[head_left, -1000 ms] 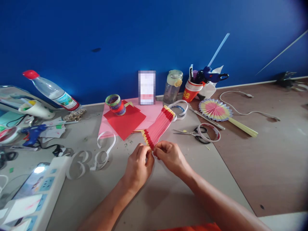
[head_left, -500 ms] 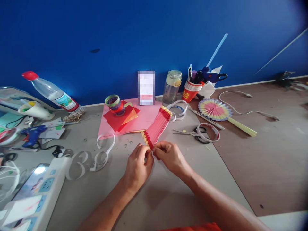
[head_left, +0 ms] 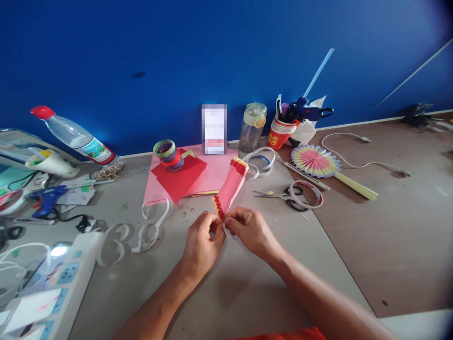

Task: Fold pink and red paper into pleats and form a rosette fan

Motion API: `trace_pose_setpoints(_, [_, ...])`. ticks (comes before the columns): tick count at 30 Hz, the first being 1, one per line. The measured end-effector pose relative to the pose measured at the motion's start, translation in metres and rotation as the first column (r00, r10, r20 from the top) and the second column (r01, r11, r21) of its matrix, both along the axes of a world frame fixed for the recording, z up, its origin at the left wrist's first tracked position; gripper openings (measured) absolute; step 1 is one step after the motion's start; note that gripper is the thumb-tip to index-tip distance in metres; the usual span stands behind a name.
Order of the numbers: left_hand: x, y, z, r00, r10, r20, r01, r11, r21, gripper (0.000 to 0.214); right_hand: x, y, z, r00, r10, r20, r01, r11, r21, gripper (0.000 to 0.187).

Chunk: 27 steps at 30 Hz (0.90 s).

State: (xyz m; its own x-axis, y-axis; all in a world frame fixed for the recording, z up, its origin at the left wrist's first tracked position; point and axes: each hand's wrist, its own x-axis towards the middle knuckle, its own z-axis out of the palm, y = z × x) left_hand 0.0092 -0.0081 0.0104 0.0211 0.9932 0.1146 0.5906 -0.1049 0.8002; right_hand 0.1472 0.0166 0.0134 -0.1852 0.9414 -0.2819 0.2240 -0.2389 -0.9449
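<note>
A pleated strip of paper point(head_left: 231, 185), pink with red and yellow zigzag ends, slants up and away from my hands over the grey table. My left hand point(head_left: 205, 238) pinches its near end from the left, thumb against fingers. From the right, my right hand point(head_left: 249, 229) pinches the same end, fingertips almost touching those of the left. The fingers cover the corner they grip. To the right lie scissors point(head_left: 279, 194) with black handles and a roll of tape point(head_left: 307, 194) partly over them. Beyond is a round pleated paper fan point(head_left: 316, 161) on a pale yellow handle.
Pink and red paper sheets point(head_left: 180, 182) lie at the back under a small wrapped cup point(head_left: 169, 156). Behind stand a clear bottle point(head_left: 252, 128) and red paper cups point(head_left: 281, 133). Left are curled white strips point(head_left: 150, 233), a power strip point(head_left: 76, 269) and a blue glue gun point(head_left: 48, 200).
The pleated paper's far end has swung slightly left and the strip looks narrower. An orange piece on the red paper no longer shows. Both hands keep their pinch in nearly the same place.
</note>
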Motion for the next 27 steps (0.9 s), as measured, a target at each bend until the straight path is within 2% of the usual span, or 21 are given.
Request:
trace_pose_setpoints(7, [0.0010, -0.0011, -0.0014, 1.000, 0.007, -0.014, -0.007, 1.000, -0.023, 0.009, -0.0026, -0.0022, 0.0039, 0.992, -0.019, 0.123, 0.003, 0.992, 0.130, 0.013])
trace_pose_setpoints(11, [0.0012, -0.0022, -0.0011, 1.000, 0.013, 0.001, -0.013, 0.998, -0.059, 0.009, -0.0028, -0.0025, 0.0041, 0.994, -0.006, 0.105, -0.007, 0.992, 0.128, 0.014])
trace_pose_setpoints(18, [-0.0007, -0.0007, -0.0062, 0.999, 0.029, -0.023, -0.030, 0.998, -0.049, 0.008, -0.0009, -0.0021, 0.0023, 0.994, 0.012, 0.111, -0.024, 0.994, 0.109, 0.014])
trace_pose_setpoints(27, [0.0018, -0.0020, -0.0048, 0.999, 0.028, -0.022, -0.029, 0.999, -0.034, 0.010, -0.0036, -0.0030, 0.0031, 0.988, -0.019, 0.151, -0.006, 0.987, 0.162, 0.014])
